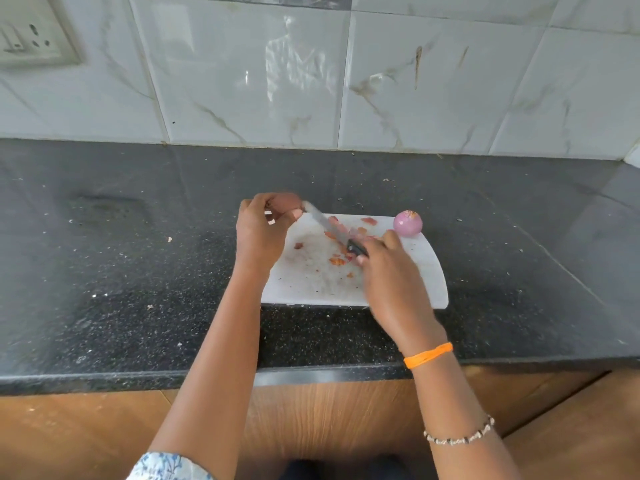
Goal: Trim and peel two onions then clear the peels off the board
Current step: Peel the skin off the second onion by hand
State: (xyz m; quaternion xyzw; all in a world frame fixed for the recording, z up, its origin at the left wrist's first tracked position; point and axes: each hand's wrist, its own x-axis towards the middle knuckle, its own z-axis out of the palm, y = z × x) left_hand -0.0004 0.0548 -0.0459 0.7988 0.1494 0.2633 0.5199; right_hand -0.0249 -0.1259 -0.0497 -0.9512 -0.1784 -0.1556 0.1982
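My left hand (265, 226) grips an unpeeled brown onion (284, 202) at the far left corner of the white cutting board (420, 275). My right hand (389, 268) holds a knife by its black handle (356, 247). The blade (325, 221) points up and left, and its tip touches the onion's right end. A peeled purple onion (408, 223) sits at the board's far right corner. Several reddish peel scraps (336, 260) lie scattered over the middle of the board.
The board lies on a black speckled counter (121, 271) backed by a white tiled wall (311, 81). A wall socket (33, 39) is at the top left. A few small bits of peel lie on the counter around the board.
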